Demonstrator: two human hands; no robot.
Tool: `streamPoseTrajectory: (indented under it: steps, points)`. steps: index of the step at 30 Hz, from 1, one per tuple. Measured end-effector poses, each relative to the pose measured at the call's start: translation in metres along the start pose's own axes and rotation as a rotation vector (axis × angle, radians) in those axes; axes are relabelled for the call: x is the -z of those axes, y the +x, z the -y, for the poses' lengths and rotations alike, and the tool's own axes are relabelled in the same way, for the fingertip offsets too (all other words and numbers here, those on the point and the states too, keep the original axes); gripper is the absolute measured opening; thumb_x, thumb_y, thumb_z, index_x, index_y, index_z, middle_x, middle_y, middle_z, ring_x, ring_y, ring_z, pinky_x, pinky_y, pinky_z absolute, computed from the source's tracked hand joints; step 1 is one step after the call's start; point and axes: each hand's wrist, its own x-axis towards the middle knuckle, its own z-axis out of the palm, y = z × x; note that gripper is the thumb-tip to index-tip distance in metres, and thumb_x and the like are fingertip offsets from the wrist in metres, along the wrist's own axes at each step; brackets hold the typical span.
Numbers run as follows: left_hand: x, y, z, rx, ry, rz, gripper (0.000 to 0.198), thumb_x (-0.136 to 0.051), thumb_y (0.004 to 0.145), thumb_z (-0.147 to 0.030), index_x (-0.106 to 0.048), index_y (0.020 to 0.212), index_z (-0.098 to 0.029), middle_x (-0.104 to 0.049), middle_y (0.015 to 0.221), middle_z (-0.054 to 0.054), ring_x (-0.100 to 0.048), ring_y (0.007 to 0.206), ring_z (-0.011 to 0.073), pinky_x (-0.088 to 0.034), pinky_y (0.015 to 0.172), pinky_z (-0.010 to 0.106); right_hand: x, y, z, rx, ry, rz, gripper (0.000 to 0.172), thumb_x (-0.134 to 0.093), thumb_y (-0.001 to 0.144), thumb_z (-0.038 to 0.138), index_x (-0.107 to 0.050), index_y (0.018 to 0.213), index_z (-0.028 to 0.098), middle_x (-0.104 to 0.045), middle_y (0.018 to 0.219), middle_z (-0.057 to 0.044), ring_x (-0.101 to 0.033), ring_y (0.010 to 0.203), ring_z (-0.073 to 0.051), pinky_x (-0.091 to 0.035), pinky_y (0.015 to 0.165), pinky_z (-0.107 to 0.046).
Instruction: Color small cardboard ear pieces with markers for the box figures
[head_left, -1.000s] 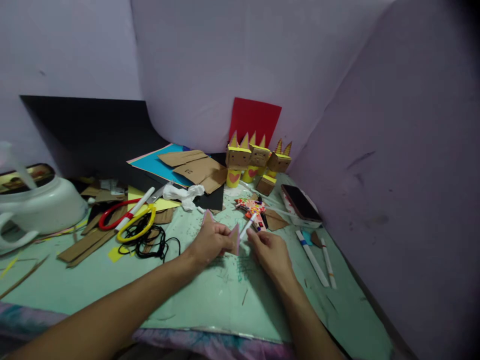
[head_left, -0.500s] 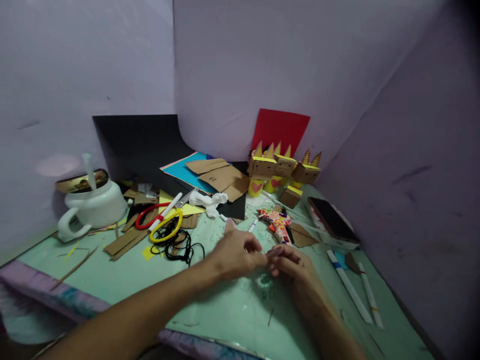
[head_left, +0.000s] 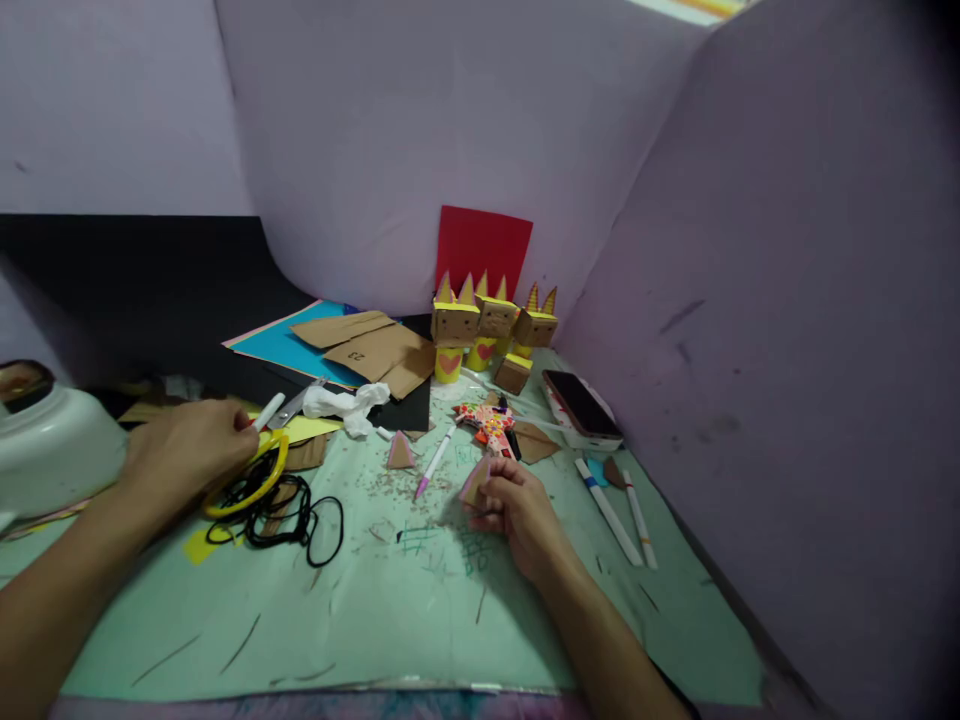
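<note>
My right hand pinches a small brown cardboard triangle with a pink edge, just above the table. At the left, the fingers of my left hand close on a white marker, whose lower part they hide. The marker lies across the scissors; their yellow handle shows beside my fingers, while the red one is covered by the hand. A second pink-edged cardboard triangle rests on the table, close to a white marker with a pink tip.
Black elastic cord lies near my left hand, beside a white pot. Cardboard figures with pointed ears stand at the back. A patterned glue gun, a phone and more markers are on the right.
My left hand has left my right hand and reached left to the marker on the scissors. My right hand keeps the cardboard triangle. The view has turned to the right.
</note>
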Motion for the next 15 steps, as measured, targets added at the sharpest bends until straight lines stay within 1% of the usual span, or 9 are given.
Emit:
streamPoseTrajectory:
  steps: [2, 3, 7, 9, 11, 13, 14, 15]
  points:
    - [0.0, -0.002, -0.007, 0.02, 0.092, 0.03, 0.035, -0.039, 0.072, -0.039, -0.065, 0.084, -0.019, -0.065, 0.09, 0.015, -0.058, 0.086, 0.0359, -0.041, 0.067, 0.04, 0.002, 0.001, 0.001, 0.006, 0.008, -0.004, 0.021, -0.059, 0.051, 0.018, -0.053, 0.071, 0.018, -0.061, 0.05, 0.003, -0.055, 0.043, -0.011, -0.048, 0.04, -0.021]
    - [0.0, -0.002, -0.008, 0.019, 0.089, 0.02, 0.036, -0.037, 0.074, -0.039, -0.064, 0.088, -0.02, -0.065, 0.094, 0.015, -0.058, 0.089, 0.0349, -0.041, 0.068, 0.039, 0.002, 0.001, 0.001, 0.008, 0.011, -0.006, 0.022, -0.06, 0.051, 0.018, -0.052, 0.071, 0.018, -0.061, 0.05, 0.003, -0.055, 0.043, -0.011, -0.048, 0.04, -0.021]
    - [0.002, 0.001, -0.004, 0.086, 0.056, -0.077, 0.042, -0.037, 0.074, -0.038, -0.06, 0.104, -0.021, -0.064, 0.104, 0.016, -0.057, 0.096, 0.0348, -0.041, 0.07, 0.037, 0.003, 0.001, 0.002, 0.016, 0.013, -0.016, 0.022, -0.061, 0.051, 0.019, -0.053, 0.072, 0.018, -0.057, 0.048, 0.004, -0.054, 0.042, -0.011, -0.047, 0.04, -0.021]
    - [0.003, 0.003, 0.002, 0.12, 0.073, -0.111, 0.042, -0.039, 0.071, -0.035, -0.06, 0.105, -0.021, -0.063, 0.104, 0.016, -0.057, 0.096, 0.0351, -0.041, 0.069, 0.037, 0.002, 0.002, 0.002, 0.022, 0.009, -0.024, 0.021, -0.061, 0.051, 0.02, -0.054, 0.071, 0.017, -0.056, 0.047, 0.005, -0.053, 0.042, -0.01, -0.046, 0.039, -0.02]
    - [0.005, 0.004, 0.006, 0.122, 0.102, -0.067, 0.04, -0.042, 0.069, -0.034, -0.061, 0.102, -0.02, -0.063, 0.103, 0.017, -0.057, 0.095, 0.0359, -0.042, 0.068, 0.037, 0.002, 0.002, 0.001, 0.023, 0.007, -0.026, 0.021, -0.061, 0.051, 0.019, -0.054, 0.071, 0.017, -0.055, 0.047, 0.005, -0.052, 0.043, -0.01, -0.045, 0.039, -0.02]
    - [0.007, 0.001, 0.008, 0.116, 0.128, 0.03, 0.039, -0.046, 0.066, -0.033, -0.062, 0.098, -0.017, -0.063, 0.101, 0.018, -0.057, 0.094, 0.037, -0.042, 0.066, 0.038, 0.001, 0.002, 0.001, 0.022, 0.006, -0.024, 0.023, -0.06, 0.05, 0.017, -0.053, 0.071, 0.018, -0.055, 0.047, 0.005, -0.052, 0.043, -0.01, -0.045, 0.039, -0.02]
    - [0.007, -0.002, 0.007, 0.094, 0.128, 0.05, 0.04, -0.046, 0.067, -0.033, -0.061, 0.099, -0.015, -0.062, 0.102, 0.019, -0.057, 0.094, 0.0374, -0.042, 0.066, 0.038, 0.001, 0.002, 0.0, 0.022, 0.005, -0.021, 0.023, -0.06, 0.05, 0.017, -0.052, 0.072, 0.018, -0.054, 0.046, 0.006, -0.052, 0.043, -0.01, -0.046, 0.04, -0.02]
    - [0.007, -0.006, 0.005, 0.062, 0.114, 0.016, 0.041, -0.044, 0.07, -0.034, -0.06, 0.101, -0.014, -0.061, 0.105, 0.02, -0.056, 0.096, 0.0372, -0.042, 0.067, 0.038, 0.001, 0.002, 0.0, 0.023, 0.004, -0.018, 0.024, -0.06, 0.05, 0.016, -0.052, 0.072, 0.018, -0.054, 0.046, 0.006, -0.052, 0.043, -0.01, -0.045, 0.04, -0.02]
